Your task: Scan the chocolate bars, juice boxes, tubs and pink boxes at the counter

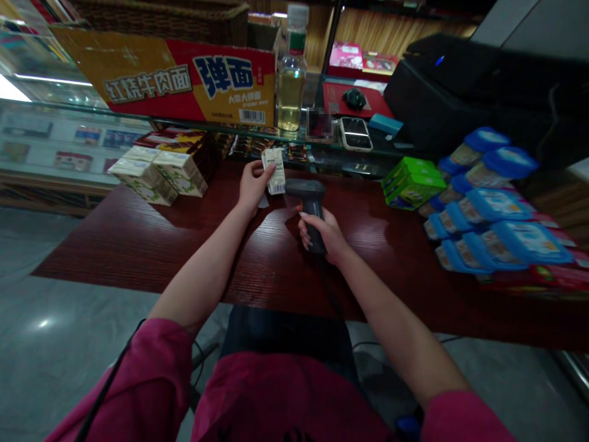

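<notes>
My left hand is closed on a small white carton, held upright above the dark red wooden counter. My right hand grips the handle of a black handheld barcode scanner, whose head sits just right of the carton and faces it. Both forearms reach out from pink sleeves.
Similar white cartons lie at the left. Green boxes and several blue-lidded tubs fill the right side. Behind are a glass shelf with a red-and-yellow noodle box, an oil bottle, a phone and black equipment.
</notes>
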The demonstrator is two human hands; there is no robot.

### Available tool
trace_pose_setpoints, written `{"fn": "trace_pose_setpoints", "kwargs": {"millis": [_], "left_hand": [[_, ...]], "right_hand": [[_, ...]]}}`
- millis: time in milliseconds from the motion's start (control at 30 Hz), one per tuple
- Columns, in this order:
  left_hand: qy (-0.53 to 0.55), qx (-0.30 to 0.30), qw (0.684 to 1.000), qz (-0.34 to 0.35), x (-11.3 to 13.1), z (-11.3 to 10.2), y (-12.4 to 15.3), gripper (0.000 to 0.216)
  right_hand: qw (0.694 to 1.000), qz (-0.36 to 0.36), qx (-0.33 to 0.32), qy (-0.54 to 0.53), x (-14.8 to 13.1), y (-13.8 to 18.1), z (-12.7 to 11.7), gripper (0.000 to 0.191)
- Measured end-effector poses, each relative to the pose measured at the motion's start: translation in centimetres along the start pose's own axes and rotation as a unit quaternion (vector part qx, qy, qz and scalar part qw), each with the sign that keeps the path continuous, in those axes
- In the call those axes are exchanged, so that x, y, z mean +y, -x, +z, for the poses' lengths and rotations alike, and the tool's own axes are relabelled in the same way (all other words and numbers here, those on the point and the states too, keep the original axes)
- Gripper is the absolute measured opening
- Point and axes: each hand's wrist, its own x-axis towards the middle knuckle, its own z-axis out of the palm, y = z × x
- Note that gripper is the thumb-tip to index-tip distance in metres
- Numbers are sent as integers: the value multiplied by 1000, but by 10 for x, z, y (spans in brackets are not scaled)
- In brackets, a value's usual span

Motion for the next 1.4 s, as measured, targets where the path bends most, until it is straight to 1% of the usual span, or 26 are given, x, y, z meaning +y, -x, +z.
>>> {"fn": "trace_pose_setpoints", "kwargs": {"millis": [33,100,167,233,300,433,500,567,600,667,700,733,767,833,933,1000,1100,1167,1200,1267,1333,1400], "left_hand": [[6,-29,1000,8,2,-2,3,68],[25,-120,992,11,9,-4,10,73],[48,-214,976,-11,16,-5,17,75],[64,-270,960,-38,22,-6,21,74],[68,-283,955,-53,28,-10,22,70],[51,-267,960,-62,36,-32,19,59],[15,-296,953,-58,40,-45,19,61],[-63,-322,944,-23,41,-53,20,67],[-115,-313,943,7,40,-53,22,67],[-218,-252,940,72,38,-46,26,58],[-257,-221,936,97,36,-39,29,50],[-281,-202,931,113,34,-30,33,43],[-289,-199,928,122,32,-18,38,38],[-261,-228,930,123,28,12,51,37],[-164,-276,943,87,22,71,76,44],[-123,-291,947,64,18,115,92,41],[-108,-293,948,62,14,180,110,36],[-111,-293,947,66,12,215,118,35],[-118,-294,946,69,12,229,121,34],[-149,-294,941,80,12,250,127,32],[-201,-278,934,97,14,261,131,29],[-252,-254,928,108,18,266,135,25]], "right_hand": [[1000,-8,6,-10,-2,-1,-4,42],[999,-23,25,-34,-5,-4,-14,45],[997,-37,50,-52,-8,-7,-28,48],[994,-50,81,-54,-10,-8,-42,50],[991,-58,107,-54,-11,-6,-54,50],[987,-68,129,-62,-12,8,-73,51],[986,-76,137,-59,-14,19,-80,51],[985,-79,145,-55,-16,32,-89,51],[984,-81,150,-53,-17,39,-94,51],[982,-88,162,-46,-20,55,-104,50],[980,-93,170,-41,-21,64,-110,49],[978,-99,179,-35,-22,74,-115,48],[976,-103,189,-30,-23,84,-121,47],[973,-106,206,-24,-25,103,-130,46],[969,-111,218,-22,-25,128,-141,48],[967,-123,224,-23,-24,140,-146,47],[960,-141,240,-31,-22,150,-149,44],[957,-148,246,-39,-21,154,-150,44],[957,-149,247,-41,-20,155,-150,44],[957,-149,244,-40,-19,156,-150,44],[959,-145,241,-37,-19,156,-150,45],[960,-142,238,-36,-19,157,-150,44]]}}
